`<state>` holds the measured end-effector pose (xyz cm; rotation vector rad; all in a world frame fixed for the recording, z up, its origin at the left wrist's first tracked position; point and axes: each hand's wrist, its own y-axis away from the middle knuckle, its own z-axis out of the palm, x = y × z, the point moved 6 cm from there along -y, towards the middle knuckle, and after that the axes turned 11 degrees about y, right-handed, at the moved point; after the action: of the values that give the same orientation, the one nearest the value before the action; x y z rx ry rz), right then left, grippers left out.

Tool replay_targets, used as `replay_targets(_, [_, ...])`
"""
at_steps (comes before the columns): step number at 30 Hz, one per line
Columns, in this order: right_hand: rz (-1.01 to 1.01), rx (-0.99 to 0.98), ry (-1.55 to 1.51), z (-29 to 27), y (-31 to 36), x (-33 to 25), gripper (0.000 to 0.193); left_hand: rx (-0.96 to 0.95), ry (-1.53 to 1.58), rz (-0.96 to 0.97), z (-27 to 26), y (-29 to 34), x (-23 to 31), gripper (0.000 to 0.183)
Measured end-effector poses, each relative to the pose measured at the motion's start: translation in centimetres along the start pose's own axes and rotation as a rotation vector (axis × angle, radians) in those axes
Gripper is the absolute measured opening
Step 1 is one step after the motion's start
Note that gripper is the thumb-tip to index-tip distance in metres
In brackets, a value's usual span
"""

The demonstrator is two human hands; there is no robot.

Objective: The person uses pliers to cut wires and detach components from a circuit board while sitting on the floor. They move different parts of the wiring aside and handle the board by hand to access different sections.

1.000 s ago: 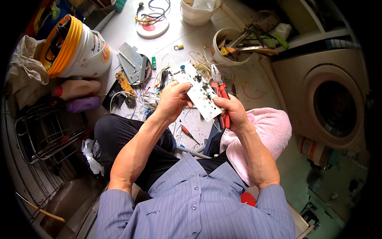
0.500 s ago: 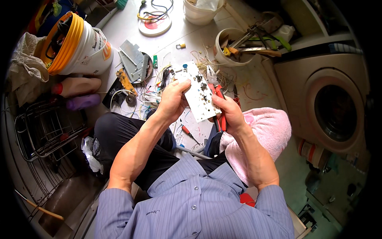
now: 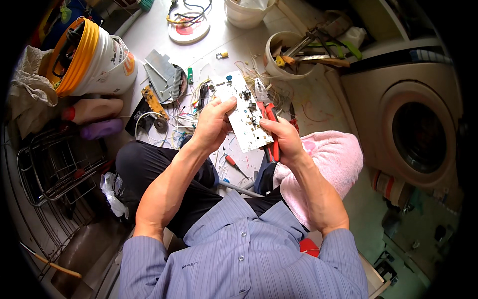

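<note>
You hold a white circuit board [image 3: 241, 117] above the floor [image 3: 206, 61], its component side facing up. Your left hand [image 3: 211, 123] grips the board's left edge, thumb on top. Your right hand [image 3: 286, 140] presses its thumb on the right edge while also grasping red-handled pliers [image 3: 270, 112], whose jaws point toward the far side. Loose wires [image 3: 185, 119] lie to the left, a red-handled screwdriver [image 3: 232, 161] lies nearer you, and a pink towel [image 3: 326, 162] drapes your right leg.
</note>
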<state>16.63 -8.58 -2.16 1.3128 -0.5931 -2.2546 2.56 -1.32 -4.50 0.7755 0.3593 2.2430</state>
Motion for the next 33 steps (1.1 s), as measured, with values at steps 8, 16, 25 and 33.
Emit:
replay_targets(8, [-0.006,0.012,0.289,-0.6,-0.2,0.6,0.017,-0.053,0.098,0.064,0.4,-0.4,0.0,0.029])
replay_targets(16, [-0.020,-0.022,0.400,0.4,-0.3,1.3,0.024,-0.092,0.315,0.015,0.4,-0.6,-0.5,0.041])
replay_targets(25, [0.016,0.061,0.367,0.1,-0.7,1.2,0.027,-0.010,0.434,-0.069,-2.1,-1.4,-0.8,0.054])
replay_targets(33, [-0.484,0.302,0.612,-0.2,0.8,-3.8,0.041,-0.141,0.497,-0.053,0.0,-1.1,0.7,0.066])
